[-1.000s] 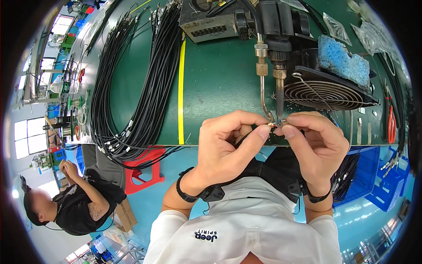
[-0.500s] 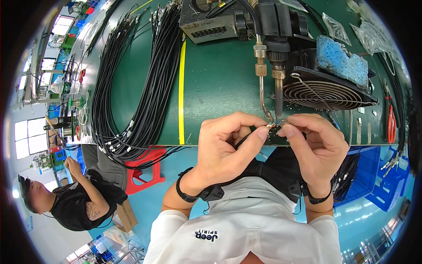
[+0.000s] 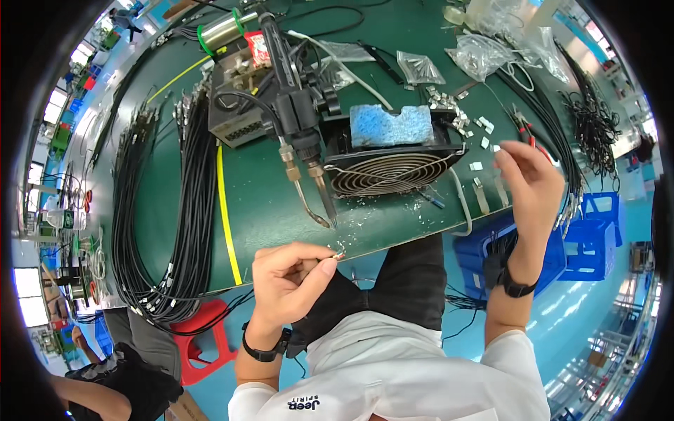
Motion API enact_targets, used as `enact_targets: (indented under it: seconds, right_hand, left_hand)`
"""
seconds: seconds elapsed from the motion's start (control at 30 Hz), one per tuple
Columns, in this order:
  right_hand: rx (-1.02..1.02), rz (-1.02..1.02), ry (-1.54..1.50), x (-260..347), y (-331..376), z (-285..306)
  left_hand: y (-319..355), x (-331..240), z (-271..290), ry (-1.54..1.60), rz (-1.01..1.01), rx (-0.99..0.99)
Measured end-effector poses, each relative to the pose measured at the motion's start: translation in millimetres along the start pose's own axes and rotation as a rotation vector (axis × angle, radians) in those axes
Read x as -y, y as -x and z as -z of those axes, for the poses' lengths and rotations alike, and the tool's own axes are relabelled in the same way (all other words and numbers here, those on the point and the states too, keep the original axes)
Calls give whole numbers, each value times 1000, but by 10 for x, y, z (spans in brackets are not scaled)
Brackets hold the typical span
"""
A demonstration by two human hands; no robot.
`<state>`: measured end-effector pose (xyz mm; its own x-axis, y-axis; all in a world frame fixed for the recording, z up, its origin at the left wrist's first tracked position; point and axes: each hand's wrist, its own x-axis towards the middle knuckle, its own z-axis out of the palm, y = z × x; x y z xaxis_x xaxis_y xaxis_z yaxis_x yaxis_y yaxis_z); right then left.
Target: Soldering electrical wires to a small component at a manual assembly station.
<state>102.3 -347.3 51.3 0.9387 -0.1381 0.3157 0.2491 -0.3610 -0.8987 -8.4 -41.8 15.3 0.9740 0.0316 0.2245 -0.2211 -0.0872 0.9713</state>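
Note:
My left hand (image 3: 295, 277) is closed at the table's front edge, thumb and forefinger pinching a small metallic cable end (image 3: 340, 255). The rest of that cable is hidden by the hand. Just above stands the soldering iron (image 3: 324, 196), tip downward, beside a thin bent metal tube (image 3: 310, 207); the cable end is apart from both. My right hand (image 3: 535, 189) is out over the right side of the table, thumb and forefinger pinched at a small white connector piece (image 3: 496, 148). Other white pieces (image 3: 476, 166) lie near its fingertips.
A fan (image 3: 390, 175) with a blue sponge (image 3: 390, 126) on top stands right of the iron. Bundled black cables (image 3: 193, 189) lie on the left. Red-handled pliers (image 3: 526, 133) and plastic bags (image 3: 481, 56) are at the right. Blue crates (image 3: 590, 245) stand below; a co-worker (image 3: 119, 382) sits at lower left.
My hands were together at the iron's tip; now they are apart. The right has gone right to the white pieces, the left down from the tip with the cable end. The view has shifted.

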Motion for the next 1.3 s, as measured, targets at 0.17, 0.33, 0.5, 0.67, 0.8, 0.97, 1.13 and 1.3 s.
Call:
enact_targets:
  seconds: [0.17,0.33,0.5,0.67,0.8,0.97,1.13,1.3]
  right_hand:
    - [279,-67,199,-131,-454,1]
    - [310,-22,241,-134,-567,-144]
    - [256,104,312,-261,-602,-159]
    - [157,211,385,-216,-452,-44]
    - [235,144,327,80,24,68]
    - [343,239,382,194,390,-183]
    - [317,432,452,93,448,-273]
    - [275,450,481,202,527,-352]
  left_hand:
    - [10,7,13,5,-2,67]
    - [35,-14,32,16,-15,111]
    - [7,42,7,21,-51,125]
    - [38,25,44,45,-36,110]
    - [32,23,69,7,-78,146]
    - [33,68,43,6,-96,124]
    - [44,55,58,-15,-91,130]
    - [14,84,23,3,-126,127]
